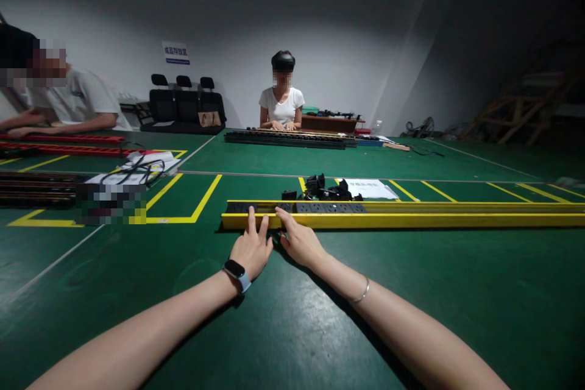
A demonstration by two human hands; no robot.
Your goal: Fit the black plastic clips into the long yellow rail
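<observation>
A long yellow channel (pixel 411 220) lies across the green table in front of me. Black socket modules (pixel 329 208) sit in its left part, with a black piece (pixel 236 207) at the left end. My left hand (pixel 250 250) reaches over the near wall, fingers spread, with a fingertip at the black modules. Beside it, my right hand (pixel 299 241) stretches its index finger onto the channel, near the modules' left side; its thumb points down at the near wall. Neither hand is wrapped round anything. What lies right under the fingertips is hidden.
Loose black modules (pixel 320 186) are heaped behind the channel, next to a white paper sheet (pixel 368 188). Across the table a person (pixel 282 103) works at dark strips (pixel 286 139). Another person (pixel 86 97) leans over red rails (pixel 77 147) at left, near a black cable (pixel 148 167).
</observation>
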